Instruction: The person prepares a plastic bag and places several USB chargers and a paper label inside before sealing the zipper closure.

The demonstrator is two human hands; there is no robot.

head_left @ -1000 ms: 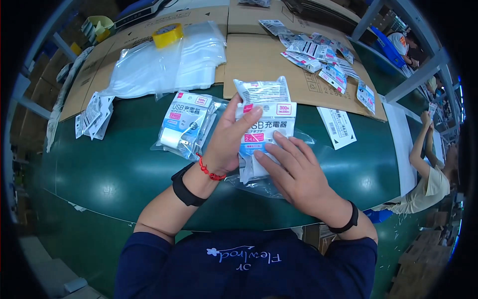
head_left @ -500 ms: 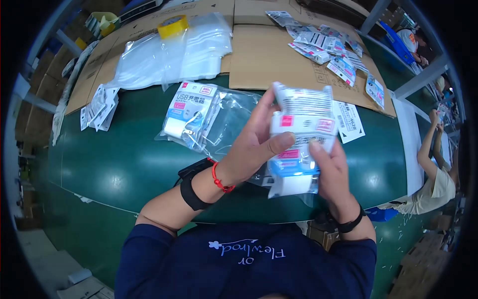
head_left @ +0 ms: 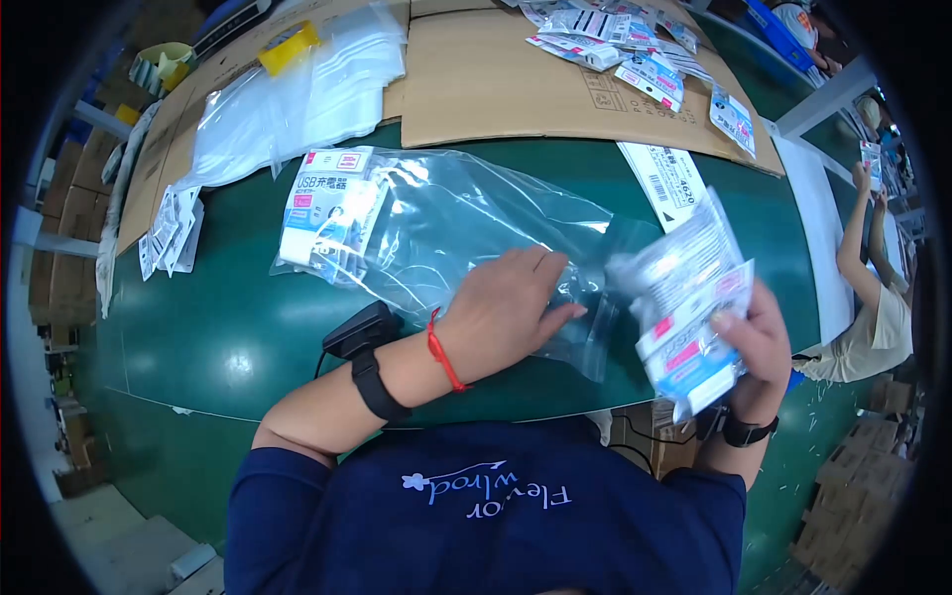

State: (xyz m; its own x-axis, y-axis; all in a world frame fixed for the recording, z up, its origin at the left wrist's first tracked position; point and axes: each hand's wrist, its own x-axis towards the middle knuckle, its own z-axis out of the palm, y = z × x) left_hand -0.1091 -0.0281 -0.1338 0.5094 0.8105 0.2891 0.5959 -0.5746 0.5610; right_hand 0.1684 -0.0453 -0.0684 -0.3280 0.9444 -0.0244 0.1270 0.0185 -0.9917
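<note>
A long clear plastic bag [head_left: 446, 213] lies across the green table, with white-and-blue packs of USB chargers [head_left: 322, 203] at its left end. My left hand [head_left: 511, 305] rests over the bag close to its mouth on the right, thumb and fingers apart. Whether the fingertips touch the plastic is hard to tell. To the right, my right hand [head_left: 759, 342] is closed on a bundle of similar charger packs [head_left: 694, 307], tilted and slightly blurred beside the bag's mouth. The thumb presses on the front pack.
Cardboard [head_left: 486, 89] covers the table's far side, bearing several loose charger packs [head_left: 650, 79], empty clear bags [head_left: 332, 89] and a yellow tape roll [head_left: 289, 48]. A printed label sheet [head_left: 662, 183] and white tags [head_left: 174, 233] lie nearer. Another person [head_left: 868, 327] stands at the right.
My left hand has let go of the charger packs and come down over the bag. My right hand has carried them rightward, tilting them. The bag now lies spread out.
</note>
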